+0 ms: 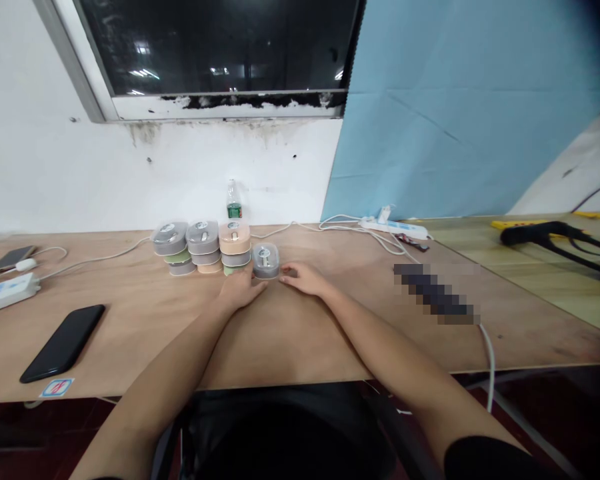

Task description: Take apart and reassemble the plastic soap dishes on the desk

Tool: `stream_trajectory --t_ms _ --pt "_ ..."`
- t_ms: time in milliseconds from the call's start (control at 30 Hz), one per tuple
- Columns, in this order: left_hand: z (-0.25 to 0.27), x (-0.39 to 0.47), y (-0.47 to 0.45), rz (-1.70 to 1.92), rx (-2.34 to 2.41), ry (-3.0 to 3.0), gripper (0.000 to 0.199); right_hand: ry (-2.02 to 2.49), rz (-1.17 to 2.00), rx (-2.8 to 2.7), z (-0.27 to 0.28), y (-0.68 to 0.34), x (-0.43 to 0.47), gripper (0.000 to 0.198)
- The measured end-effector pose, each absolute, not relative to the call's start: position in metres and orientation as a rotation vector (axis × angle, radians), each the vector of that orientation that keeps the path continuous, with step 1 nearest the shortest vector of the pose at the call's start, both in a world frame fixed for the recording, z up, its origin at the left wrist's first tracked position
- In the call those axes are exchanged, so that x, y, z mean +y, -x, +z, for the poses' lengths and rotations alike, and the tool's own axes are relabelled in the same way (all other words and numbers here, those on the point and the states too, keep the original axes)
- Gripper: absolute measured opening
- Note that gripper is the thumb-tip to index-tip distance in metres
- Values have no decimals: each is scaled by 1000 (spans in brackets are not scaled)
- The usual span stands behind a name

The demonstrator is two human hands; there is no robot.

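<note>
A small grey lidded box (265, 262) with a clear top sits on the table between my two hands. My left hand (240, 288) is at its left front corner, thumb stretched to the right and the other fingers partly hidden along the box's side. At the right side is my right hand (304, 277), its fingers apart and their tips close to the box; whether they touch it I cannot tell. Left of the box stand three stacks of similar boxes: a left stack (170, 240), a middle stack (203, 239) and a right stack (235, 239) with a peach top box.
A plastic bottle (234, 200) stands behind the stacks by the wall. On the left lie a black phone (63, 343) and a power strip (10, 293). A second power strip (400, 229) with white cables lies at the back right. A blurred dark object (435, 293) is on the right.
</note>
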State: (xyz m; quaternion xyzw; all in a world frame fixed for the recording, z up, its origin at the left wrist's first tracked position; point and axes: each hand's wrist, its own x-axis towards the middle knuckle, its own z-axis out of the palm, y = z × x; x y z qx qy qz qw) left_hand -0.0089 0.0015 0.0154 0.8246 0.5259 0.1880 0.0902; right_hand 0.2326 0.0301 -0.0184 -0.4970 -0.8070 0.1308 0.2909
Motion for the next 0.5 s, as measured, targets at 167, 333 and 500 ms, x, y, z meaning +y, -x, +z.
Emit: stream_trajectory --t_ms 167,333,500 --pt "17 1 9 557 1555 -2449 55 1316 351 -2153 -19 -232 30 33" --pt "17 2 10 558 1533 -2456 55 1324 350 -2153 -17 -232 29 33" --pt "14 4 11 565 1526 -2444 60 1333 362 -2143 -17 -232 29 33"
